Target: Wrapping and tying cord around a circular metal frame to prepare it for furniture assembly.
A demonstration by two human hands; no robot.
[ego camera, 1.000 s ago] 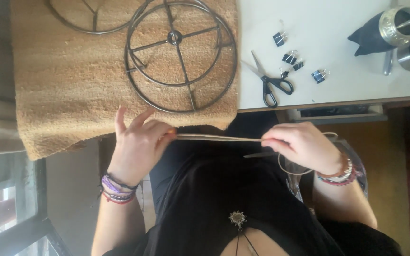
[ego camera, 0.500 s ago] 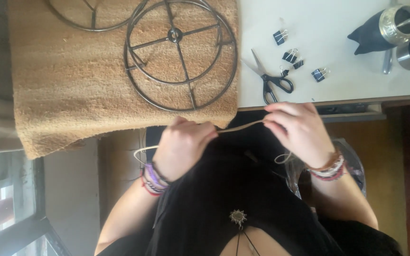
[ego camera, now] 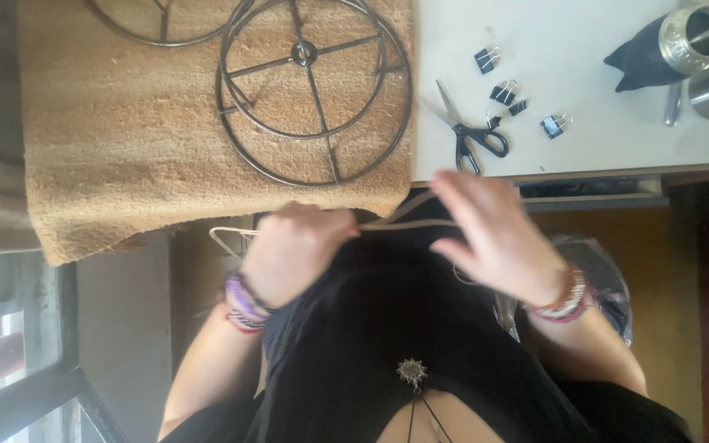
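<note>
A white table [ego camera: 601,131] carries a woven mat [ego camera: 125,139], and just below its near edge you hold a thin pale cord [ego camera: 408,220]. Your left hand [ego camera: 297,250] is clenched on it; your right hand [ego camera: 498,238] is blurred, fingers spread, grip unclear. It looks light and limp, so pinch it close to the left fist.

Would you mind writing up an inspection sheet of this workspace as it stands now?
Surface: white table, its left part covered by a tan mat.
Job's things: thin pale cord stretched between both hands; two wire frames on the mat.
Clutter: scissors, binder clips, metal pot.
Grips: left hand closed on the cord; right hand blurred, fingers spread over it.
Cables: nothing seen.
Surroundings: window frame lower left, wooden floor.
</note>
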